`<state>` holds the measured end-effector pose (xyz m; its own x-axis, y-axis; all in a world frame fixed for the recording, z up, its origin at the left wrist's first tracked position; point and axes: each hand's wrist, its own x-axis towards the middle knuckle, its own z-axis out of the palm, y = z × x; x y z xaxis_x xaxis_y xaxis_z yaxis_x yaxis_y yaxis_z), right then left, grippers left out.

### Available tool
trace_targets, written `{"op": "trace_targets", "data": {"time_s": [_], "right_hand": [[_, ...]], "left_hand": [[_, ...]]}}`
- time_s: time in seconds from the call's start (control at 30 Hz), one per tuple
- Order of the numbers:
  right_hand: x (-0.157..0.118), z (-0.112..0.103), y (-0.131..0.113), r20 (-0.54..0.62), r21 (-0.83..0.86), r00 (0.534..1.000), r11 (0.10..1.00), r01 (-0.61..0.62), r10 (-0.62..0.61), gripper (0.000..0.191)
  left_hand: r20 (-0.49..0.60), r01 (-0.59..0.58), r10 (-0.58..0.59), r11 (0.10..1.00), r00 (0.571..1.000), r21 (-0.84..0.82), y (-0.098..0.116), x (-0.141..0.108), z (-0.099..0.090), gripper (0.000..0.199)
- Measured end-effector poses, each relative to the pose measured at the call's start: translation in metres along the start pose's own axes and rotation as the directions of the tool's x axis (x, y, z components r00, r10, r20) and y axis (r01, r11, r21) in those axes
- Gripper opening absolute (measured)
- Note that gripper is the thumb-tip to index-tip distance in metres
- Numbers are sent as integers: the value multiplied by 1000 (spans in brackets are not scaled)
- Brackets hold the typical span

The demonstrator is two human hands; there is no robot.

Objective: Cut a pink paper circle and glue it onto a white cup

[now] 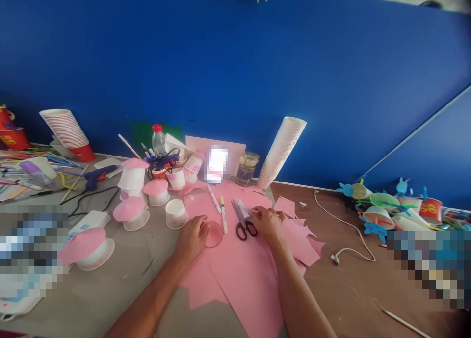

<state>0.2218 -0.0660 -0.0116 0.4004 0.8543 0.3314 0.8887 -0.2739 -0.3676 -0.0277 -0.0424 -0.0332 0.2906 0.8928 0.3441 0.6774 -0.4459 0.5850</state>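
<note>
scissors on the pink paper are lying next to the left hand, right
Not quite: the head view shows the black-handled scissors on the pink paper lying next to the right hand, not the left hand.

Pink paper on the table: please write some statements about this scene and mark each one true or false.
The left hand is beside a round clear dish. True.
The scissors on the pink paper, near the right hand, have red handles. False: the handles are black.
The bottle has a blue cap. False: the cap is red.
A tall stack of white paper cups stands by the blue wall. True.
</note>
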Motion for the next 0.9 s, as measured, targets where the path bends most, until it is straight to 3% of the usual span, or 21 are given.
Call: {"op": "trace_targets", "data": {"time_s": [0.13, 0.3, 0.43, 0.53, 0.6, 0.7, 0.8, 0.9], "right_hand": [[-4, 7, -3, 60, -7, 994, 996, 91, -90, 29], [-4, 11, -4, 34, -5, 996, 996, 84, -84, 33], [-7, 11, -12, -117, 23, 991, 998, 65, -62, 31], [-11, 10, -20, -218, 98, 967, 982, 159, -135, 28], [-14, 9, -26, -195, 113, 959, 966, 231, -206, 24], [-19, 9, -35, -65, 39, 959, 960, 278, -276, 19], [-22, 10, -40, 47, -70, 964, 962, 264, -261, 16], [-24, 11, -42, 79, -118, 965, 959, 258, -250, 14]], "left_hand": [[-15, -2, 2, 1000, 1000, -3, 1, 0, -1, 27], [-18, -11, 10, 1000, 1000, -9, 3, 0, -2, 27], [-1, 8, -8, 1000, 1000, -15, 3, 0, -2, 28], [-11, 4, -4, 1000, 1000, -28, 2, 1, -2, 28], [-11, 1, -1, 1000, 1000, -30, 2, 1, -2, 28], [-25, -2, 1, 1000, 1000, -31, 1, 1, -1, 28], [-40, -18, 17, 999, 999, -28, 0, 0, -2, 26], [-34, -24, 23, 1000, 999, -12, 0, 0, -1, 28]]}}
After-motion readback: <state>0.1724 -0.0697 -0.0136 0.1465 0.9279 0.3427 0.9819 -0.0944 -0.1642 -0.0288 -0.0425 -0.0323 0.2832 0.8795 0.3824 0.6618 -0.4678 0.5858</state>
